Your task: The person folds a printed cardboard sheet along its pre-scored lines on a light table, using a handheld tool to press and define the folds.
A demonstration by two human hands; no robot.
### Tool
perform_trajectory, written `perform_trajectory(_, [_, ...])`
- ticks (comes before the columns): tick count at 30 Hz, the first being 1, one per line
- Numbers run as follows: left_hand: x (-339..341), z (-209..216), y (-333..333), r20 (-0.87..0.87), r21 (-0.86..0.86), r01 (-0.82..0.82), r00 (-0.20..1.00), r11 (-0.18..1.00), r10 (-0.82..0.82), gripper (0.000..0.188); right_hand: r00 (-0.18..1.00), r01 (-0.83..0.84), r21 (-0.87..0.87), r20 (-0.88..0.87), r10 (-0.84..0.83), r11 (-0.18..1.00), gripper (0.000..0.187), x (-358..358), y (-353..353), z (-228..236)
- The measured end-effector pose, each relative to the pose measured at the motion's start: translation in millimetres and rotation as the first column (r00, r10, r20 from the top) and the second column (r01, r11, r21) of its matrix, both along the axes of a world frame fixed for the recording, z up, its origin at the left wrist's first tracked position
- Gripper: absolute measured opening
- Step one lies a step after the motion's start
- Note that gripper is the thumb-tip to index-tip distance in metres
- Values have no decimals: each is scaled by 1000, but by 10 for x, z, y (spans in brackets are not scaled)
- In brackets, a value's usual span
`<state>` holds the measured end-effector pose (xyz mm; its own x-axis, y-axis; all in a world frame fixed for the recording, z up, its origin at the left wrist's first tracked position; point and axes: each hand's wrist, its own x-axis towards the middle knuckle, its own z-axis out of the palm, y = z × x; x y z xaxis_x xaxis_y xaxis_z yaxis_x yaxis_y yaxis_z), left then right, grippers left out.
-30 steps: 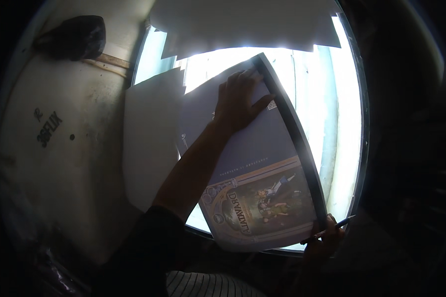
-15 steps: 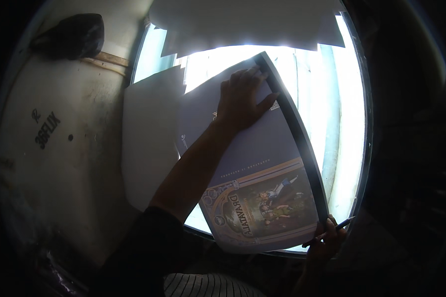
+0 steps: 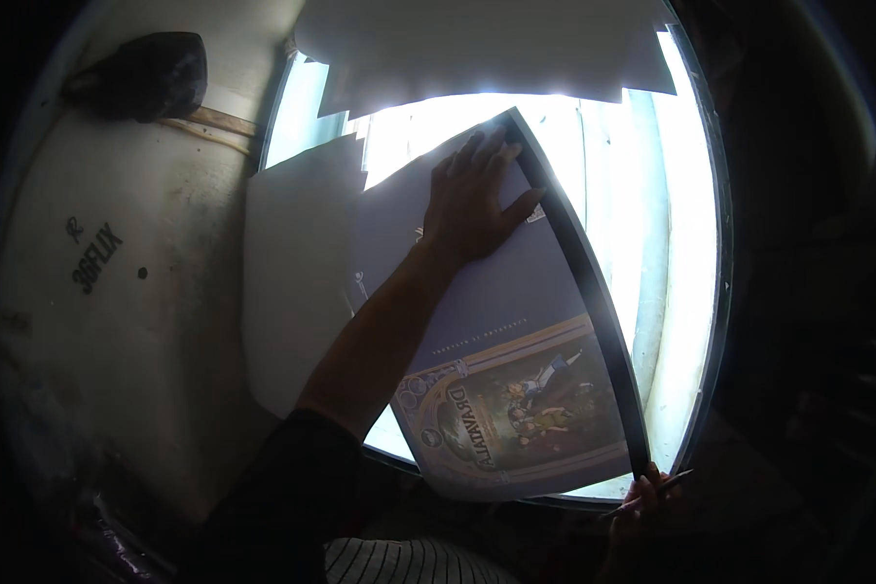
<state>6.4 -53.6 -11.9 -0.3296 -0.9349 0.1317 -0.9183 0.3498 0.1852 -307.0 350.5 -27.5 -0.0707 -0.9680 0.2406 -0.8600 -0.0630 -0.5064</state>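
Looks to me like the step in hand is steadying the long edge while the other hand works with a tool: the printed sheet [image 3: 477, 292] lies askew on the lit surface [image 3: 642, 243], with a dark strip [image 3: 601, 336] running down its right side (straightedge or printed border, can't tell). The left hand [image 3: 472, 204] is pressed flat near the far corner, fingers spread and thumb stuck out, gripping nothing. Down at the strip's near end, the right hand [image 3: 642, 504] has its fingers closed around a slim pen-like tool [image 3: 674, 482]; too dark to say pen or blade. I'd say the next move calls for firm pressure from the left and a careful tip on the right, since the sheet could swivel. Compared with half a second ago, the right hand is lower, closer to the wearer, and the tool lies a bit flatter. Left hand and sheet have barely budged.
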Motion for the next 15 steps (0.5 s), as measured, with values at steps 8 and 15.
perform_trajectory(8, [-14,42,3,9,22,-18,1000,1000,18,74,987,70,88,137,-81,994,19,-4,110,-33])
perform_trajectory(15, [-13,8,6,3,-2,-11,1000,1000,11,76,957,148,163,224,-182,975,19,61,134,-22])
